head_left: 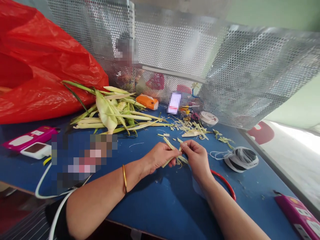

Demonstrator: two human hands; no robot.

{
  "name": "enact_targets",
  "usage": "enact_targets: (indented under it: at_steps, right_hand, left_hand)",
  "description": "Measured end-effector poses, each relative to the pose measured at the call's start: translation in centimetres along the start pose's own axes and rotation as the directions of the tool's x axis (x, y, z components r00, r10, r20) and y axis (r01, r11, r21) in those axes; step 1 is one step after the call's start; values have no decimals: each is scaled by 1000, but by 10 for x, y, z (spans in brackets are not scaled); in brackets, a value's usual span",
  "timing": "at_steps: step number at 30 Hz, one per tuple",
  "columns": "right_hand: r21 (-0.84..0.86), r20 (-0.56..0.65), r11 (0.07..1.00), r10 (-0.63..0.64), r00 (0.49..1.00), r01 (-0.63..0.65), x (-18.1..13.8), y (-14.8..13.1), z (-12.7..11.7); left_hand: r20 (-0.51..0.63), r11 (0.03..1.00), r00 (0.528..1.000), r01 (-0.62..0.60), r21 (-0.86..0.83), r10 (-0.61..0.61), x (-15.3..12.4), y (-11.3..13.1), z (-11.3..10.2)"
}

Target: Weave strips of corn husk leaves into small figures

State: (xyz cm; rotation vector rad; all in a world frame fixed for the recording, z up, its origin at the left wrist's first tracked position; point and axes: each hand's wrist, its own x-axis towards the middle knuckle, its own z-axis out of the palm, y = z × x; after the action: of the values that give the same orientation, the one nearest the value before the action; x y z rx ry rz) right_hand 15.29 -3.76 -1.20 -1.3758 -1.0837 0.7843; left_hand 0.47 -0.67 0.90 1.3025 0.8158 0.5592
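Note:
Over the blue table, my left hand is closed round several pale green corn husk strips that stick out above and below the fingers. My right hand pinches a husk strip between thumb and fingertips, close against the left one. Short husk ends hang between the two hands. Beyond them lie small husk scraps. To the left is a heap of whole corn husks. Right of my right hand sits a spool of white thread, with a loose loop trailing toward the hand.
A red curved loop shows partly behind my right forearm. A large red plastic bag fills the left back. An orange tissue pack, a lit phone and a tape roll stand before the perforated metal screen. Magenta power strips lie at the sides.

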Motion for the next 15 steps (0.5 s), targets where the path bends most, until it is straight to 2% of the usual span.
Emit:
enact_targets:
  at_steps: [2, 4, 6, 7, 8, 10, 12, 13, 15]
  right_hand:
    - [-30, -5, 999, -11, 1000, 11, 3, 1, -2]
    - [-32, -64, 999, -24, 998, 22, 6, 0, -6]
    - [-21, -157, 1000, -24, 987, 20, 7, -2, -7]
    - [-21, -164, 1000, -19, 986, 16, 6, -2, -7]
    - [-27, -124, 1000, -12, 992, 8, 5, -3, -6]
    - [-44, 62, 999, 16, 998, -13, 0, -2, 0]
    - [-68, 241, 998, 33, 970, -17, -6, -1, 7]
    - [-79, 281, 997, 32, 959, -10, -9, 0, 10]
    - [-97, 284, 995, 9, 959, 20, -13, 2, 15]
  left_hand:
    - [-50, 1000, 999, 11, -28, -13, 1, 1, -2]
    - [-145, 993, 989, 2, -117, -19, 3, 3, -6]
    - [-245, 970, 969, -47, -240, -14, 6, 3, -10]
    - [-284, 954, 959, -81, -290, -5, 8, 3, -12]
    - [-312, 939, 950, -114, -325, 7, 9, 3, -13]
    - [-336, 916, 942, -153, -371, 21, 11, 2, -13]
    - [-332, 904, 943, -147, -402, 6, 10, 1, -10]
    - [-322, 900, 947, -132, -415, -9, 9, 1, -8]
    - [-297, 896, 954, -101, -432, -36, 8, 0, -5]
